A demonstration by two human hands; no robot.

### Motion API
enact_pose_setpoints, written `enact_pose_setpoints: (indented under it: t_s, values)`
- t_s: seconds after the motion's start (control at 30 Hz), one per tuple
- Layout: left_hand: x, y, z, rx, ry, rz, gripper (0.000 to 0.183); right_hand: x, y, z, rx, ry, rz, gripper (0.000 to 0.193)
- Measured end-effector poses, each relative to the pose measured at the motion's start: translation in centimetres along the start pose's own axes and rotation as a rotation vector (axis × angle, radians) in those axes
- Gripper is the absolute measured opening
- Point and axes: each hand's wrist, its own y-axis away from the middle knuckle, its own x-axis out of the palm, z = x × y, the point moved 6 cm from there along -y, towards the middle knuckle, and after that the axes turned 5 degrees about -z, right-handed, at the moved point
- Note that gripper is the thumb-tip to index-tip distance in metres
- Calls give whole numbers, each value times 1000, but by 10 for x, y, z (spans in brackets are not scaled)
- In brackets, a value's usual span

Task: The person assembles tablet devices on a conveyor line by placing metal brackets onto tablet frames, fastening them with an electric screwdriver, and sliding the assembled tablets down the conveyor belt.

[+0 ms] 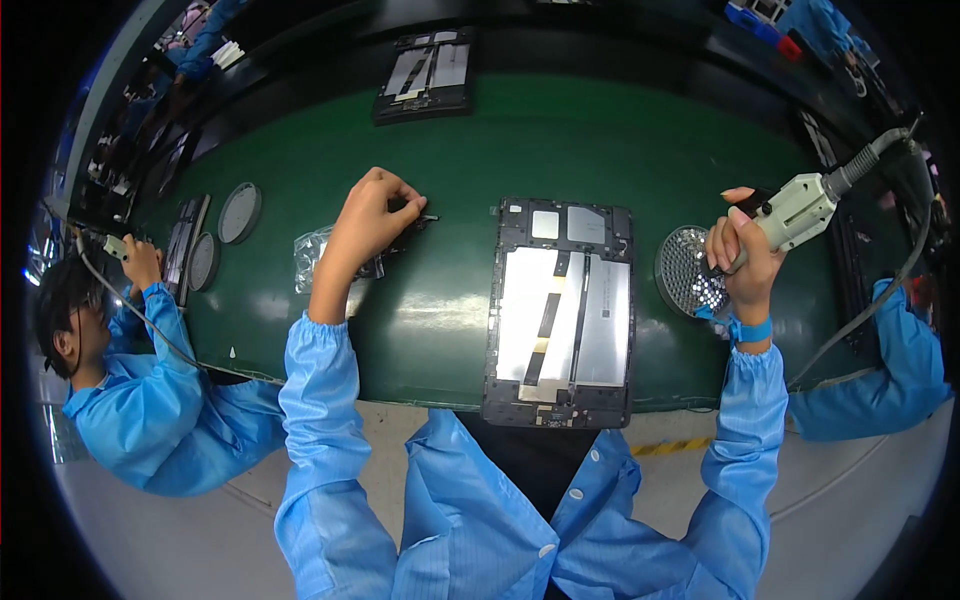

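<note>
Left of the table's middle, my left hand (364, 228) is closed in a pinch on a small dark part (429, 218), too small to name. Under that wrist lies a clear plastic bag (308, 262) with dark pieces by it. My right hand (755, 268) grips a pale electric screwdriver (801, 212), its body slanting up to the right. The driver's bit is hidden by my fingers. Just beside this hand is a round dimpled tray (676, 268) with shiny small pieces. Between my hands lies an opened tablet (607, 345), its silver battery and dark ribbon cables facing up.
A second opened tablet (440, 80) lies at the far edge of the green table (440, 310). Two round dishes (240, 212) stand on the left. The screwdriver's cable (915, 260) hangs down at the right. A co-worker (150, 420) sits at left; another's sleeve (880, 380) is at right.
</note>
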Motion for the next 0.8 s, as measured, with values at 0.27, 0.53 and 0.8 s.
enact_pose_setpoints:
  t_s: [0.27, 0.53, 0.8]
  values:
    - [-33, 20, -28, -99, 484, -178, 13, -3, -3, 2, 5, 4, -2, 23]
    - [34, 12, -68, -87, 1041, 47, 19, -4, -5, 1, 11, -8, -2, 22]
    - [32, -4, -86, 456, 349, -121, 12, -4, -6, 1, 13, -18, 3, 21]
